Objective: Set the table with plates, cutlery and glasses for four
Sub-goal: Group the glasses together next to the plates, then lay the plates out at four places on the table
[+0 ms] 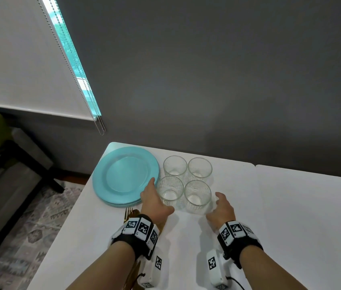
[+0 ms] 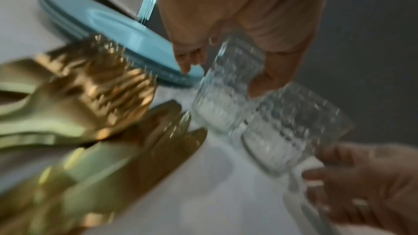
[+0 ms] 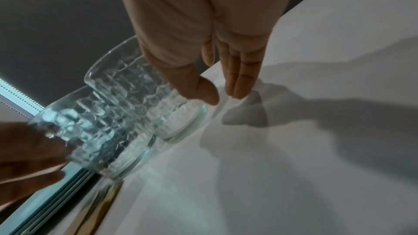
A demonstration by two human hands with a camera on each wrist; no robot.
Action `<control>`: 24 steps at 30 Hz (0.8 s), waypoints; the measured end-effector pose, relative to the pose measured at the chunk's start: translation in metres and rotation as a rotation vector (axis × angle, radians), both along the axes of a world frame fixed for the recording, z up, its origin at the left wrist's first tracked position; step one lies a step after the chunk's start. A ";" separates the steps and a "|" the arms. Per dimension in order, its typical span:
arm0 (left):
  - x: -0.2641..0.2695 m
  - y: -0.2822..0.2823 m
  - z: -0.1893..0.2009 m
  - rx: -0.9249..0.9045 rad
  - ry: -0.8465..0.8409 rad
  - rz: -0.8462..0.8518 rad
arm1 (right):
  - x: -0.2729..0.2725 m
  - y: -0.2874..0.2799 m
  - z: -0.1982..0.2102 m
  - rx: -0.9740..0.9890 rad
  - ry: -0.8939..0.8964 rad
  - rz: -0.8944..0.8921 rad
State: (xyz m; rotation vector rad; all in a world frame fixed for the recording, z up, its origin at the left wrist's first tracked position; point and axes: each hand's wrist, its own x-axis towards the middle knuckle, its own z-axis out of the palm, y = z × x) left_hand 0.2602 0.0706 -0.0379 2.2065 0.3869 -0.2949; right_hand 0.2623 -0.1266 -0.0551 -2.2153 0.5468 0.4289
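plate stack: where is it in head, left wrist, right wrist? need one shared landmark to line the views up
Head: blue plate stack left of centre, beside the four glasses.
Left wrist: plate stack upper left, behind the gold cutlery.
Right wrist: only stacked edges at bottom left.
Shared landmark: the near-left glass, next to the left hand.

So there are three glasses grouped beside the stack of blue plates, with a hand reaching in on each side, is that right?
Not quite: the head view shows four glasses, not three, grouped beside the stack of blue plates. The left hand and right hand do reach in on each side.
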 end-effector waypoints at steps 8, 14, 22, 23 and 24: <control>0.022 0.096 0.016 0.076 0.087 0.711 | 0.018 -0.018 0.023 -0.139 -0.008 -0.047; 0.018 0.125 -0.006 -0.107 0.352 0.840 | 0.011 -0.011 0.023 -0.190 0.037 -0.031; 0.020 0.136 -0.028 -0.359 0.278 0.753 | -0.006 0.003 0.021 -0.195 0.086 0.023; 0.018 0.134 -0.025 -0.407 0.267 0.763 | -0.009 0.002 0.021 -0.196 0.099 0.027; 0.019 0.134 -0.023 -0.445 0.261 0.774 | -0.012 0.001 0.021 -0.195 0.110 0.027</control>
